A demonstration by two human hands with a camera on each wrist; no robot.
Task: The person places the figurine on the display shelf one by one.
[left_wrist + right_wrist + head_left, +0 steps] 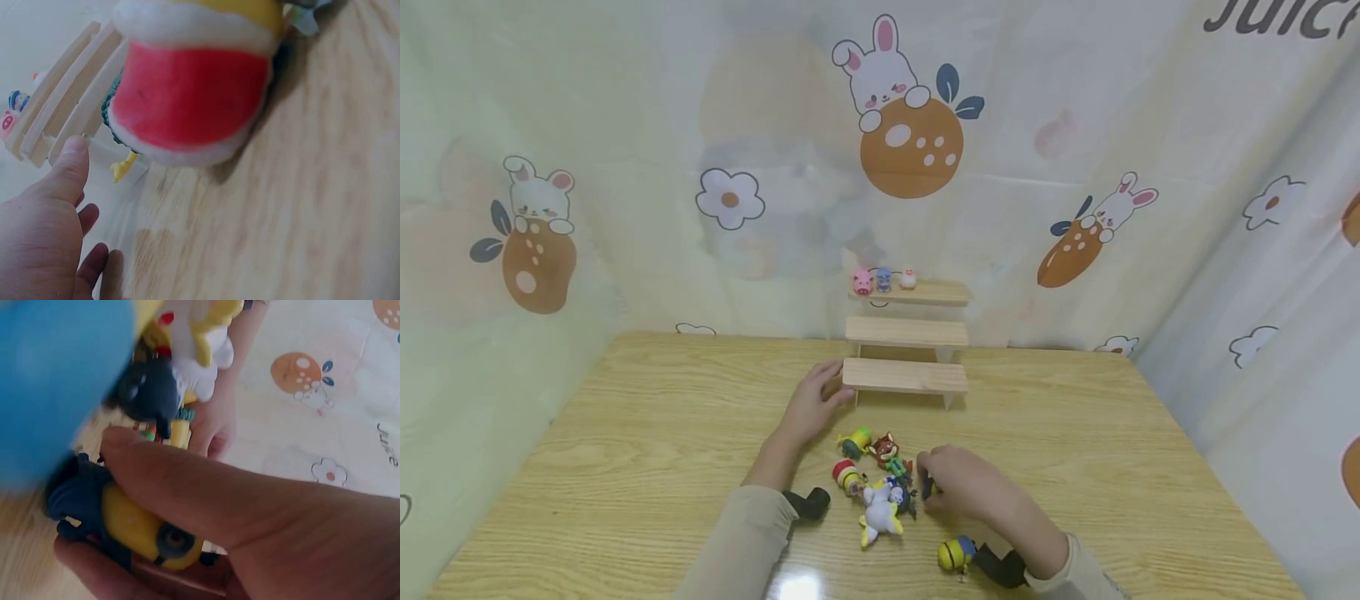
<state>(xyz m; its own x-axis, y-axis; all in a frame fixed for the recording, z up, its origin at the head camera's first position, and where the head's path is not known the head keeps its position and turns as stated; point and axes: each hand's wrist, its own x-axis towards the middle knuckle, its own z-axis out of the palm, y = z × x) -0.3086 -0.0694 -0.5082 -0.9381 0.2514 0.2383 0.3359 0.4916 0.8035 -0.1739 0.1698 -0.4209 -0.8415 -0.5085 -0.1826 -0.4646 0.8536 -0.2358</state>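
Observation:
My left hand (811,407) has its fingers extended beside the left end of a three-step wooden shelf (904,377), fingertips right at the lowest step. My right hand (966,482) pinches a yellow minion figure (134,519) in dark blue between thumb and fingers, low over the table. Left of that hand lies a cluster of toys: a fox figure (887,452), a red-hatted minion (848,477), a white-and-yellow figure (880,512), a small dark figure (907,502) and a green-and-yellow figure (854,442). Another minion (955,553) lies close to the right wrist.
On the top step stand a pink pig (862,283), a blue figure (883,280) and a white bird-like figure (907,279), grouped toward its left. The wooden table (685,400) ends at a printed curtain (775,100) behind the shelf.

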